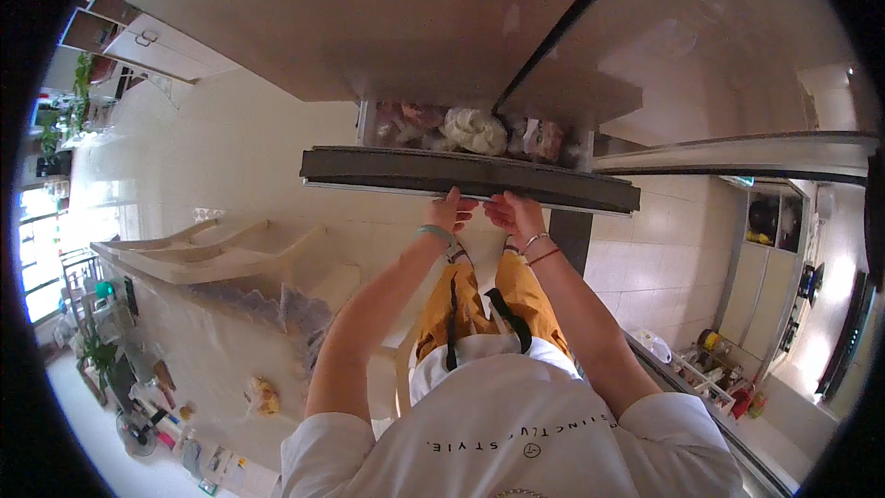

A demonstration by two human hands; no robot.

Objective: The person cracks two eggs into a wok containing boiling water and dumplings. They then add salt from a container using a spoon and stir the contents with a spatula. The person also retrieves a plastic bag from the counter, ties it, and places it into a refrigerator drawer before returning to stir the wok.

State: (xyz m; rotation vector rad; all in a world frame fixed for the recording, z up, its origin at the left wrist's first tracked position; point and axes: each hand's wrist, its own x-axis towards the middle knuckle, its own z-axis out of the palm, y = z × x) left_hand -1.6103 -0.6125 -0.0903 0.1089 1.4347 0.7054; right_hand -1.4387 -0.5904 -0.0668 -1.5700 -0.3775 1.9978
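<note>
A freezer drawer [387,169] stands pulled out from the bottom of a large, glossy fridge [387,18]. Both of my hands are at the middle of its dark front panel, side by side. My left hand [448,215] has the thumb on the panel's near edge and the fingers curled below. Close by, my right hand [518,217] is bent round the same edge, its fingertips partly hidden. Inside the drawer lie a knotted whitish plastic bag [475,132], reddish packs [417,117] on the left and another wrapped reddish pack [544,140] on the right.
A table [203,350] with a shiny cover is to my left, with a pale chair [221,254] against its far end. Pale floor tiles [249,148] run beyond it. On the right, past a sliding-door track [737,166], are a kitchen cabinet [761,286] and a bottle rack [710,369].
</note>
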